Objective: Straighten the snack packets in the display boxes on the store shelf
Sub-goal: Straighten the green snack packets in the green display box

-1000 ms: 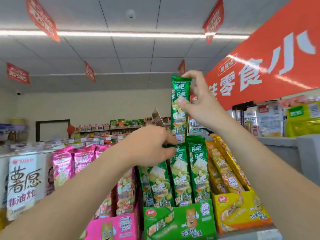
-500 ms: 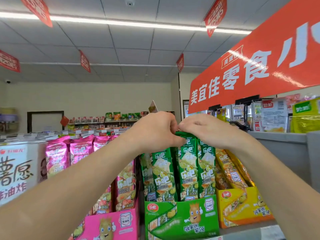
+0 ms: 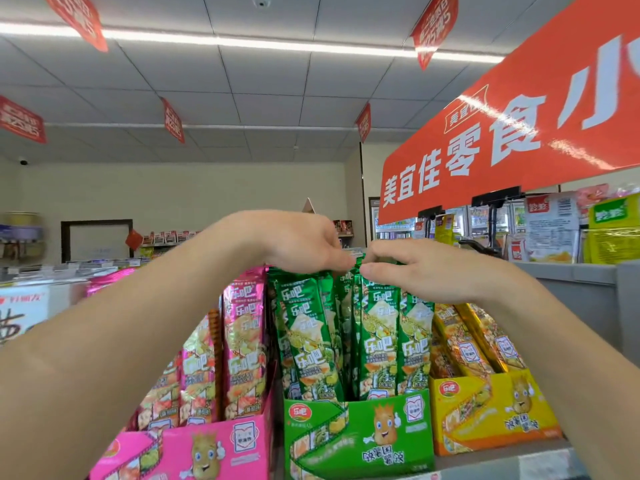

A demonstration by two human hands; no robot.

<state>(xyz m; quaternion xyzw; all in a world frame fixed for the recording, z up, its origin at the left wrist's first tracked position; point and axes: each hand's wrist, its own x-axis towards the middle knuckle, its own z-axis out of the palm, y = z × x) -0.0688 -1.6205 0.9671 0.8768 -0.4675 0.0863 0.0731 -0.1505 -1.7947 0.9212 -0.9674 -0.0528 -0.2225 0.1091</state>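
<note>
Three display boxes stand side by side on the shelf: a pink box [image 3: 194, 452], a green box [image 3: 360, 434] and a yellow box [image 3: 491, 410]. Tall green snack packets [image 3: 377, 341] stand upright in the green box. My left hand [image 3: 294, 244] and my right hand [image 3: 422, 268] meet above the green box. Both pinch the top edges of the green packets, fingertips almost touching. Pink packets [image 3: 242, 341] lean in the pink box; yellow packets [image 3: 467, 341] lean back to the left in the yellow box.
A large orange sign [image 3: 519, 133] hangs at the upper right above hanging packets [image 3: 554, 230]. A white snack bag [image 3: 20, 317] stands at the far left. The shelf's front edge [image 3: 519, 465] runs below the boxes. More shelves stand far behind.
My right hand brought a lifted green packet down into the green box. Both hands then came together on the packet tops and now stay there; the camera view shifted slightly.
</note>
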